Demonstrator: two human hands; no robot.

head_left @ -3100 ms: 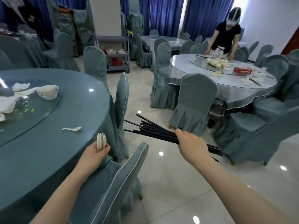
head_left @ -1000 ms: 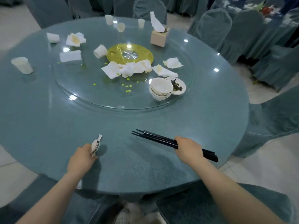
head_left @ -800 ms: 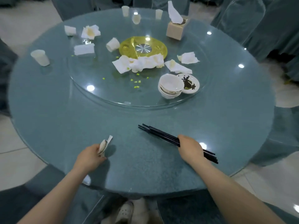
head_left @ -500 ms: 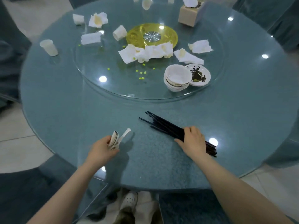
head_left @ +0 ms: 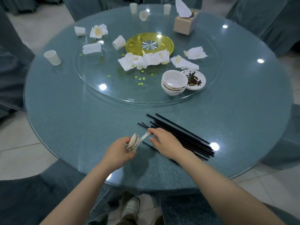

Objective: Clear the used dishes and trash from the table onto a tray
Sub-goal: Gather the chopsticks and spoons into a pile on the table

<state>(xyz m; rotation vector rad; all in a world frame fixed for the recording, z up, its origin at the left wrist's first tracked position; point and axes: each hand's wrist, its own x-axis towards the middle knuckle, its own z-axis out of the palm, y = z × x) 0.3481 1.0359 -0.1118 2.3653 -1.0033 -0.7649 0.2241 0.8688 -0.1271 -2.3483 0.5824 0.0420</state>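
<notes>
My left hand (head_left: 119, 152) grips a stack of white spoons (head_left: 134, 142) just above the near part of the round table (head_left: 65, 120). My right hand (head_left: 165, 142) pinches the handle end of those spoons with thumb and forefinger. A bundle of black chopsticks (head_left: 183, 135) lies loose on the table, partly under my right hand. On the glass turntable (head_left: 100, 93) stand stacked white bowls (head_left: 173, 83) beside a stained saucer (head_left: 194, 78), with crumpled napkins (head_left: 142, 60) and a yellow dish (head_left: 149, 44) behind them.
Paper cups stand or lie about the table, one at the left (head_left: 52, 57), one tipped (head_left: 119, 42), several at the far edge. A tissue box (head_left: 185, 24) sits far right. Covered chairs ring the table; one (head_left: 29, 197) is near my left arm.
I turned from the aisle to the table. My right hand laid the chopsticks down, let go of them and moved left to the spoon handles. My left hand brought the spoons inward.
</notes>
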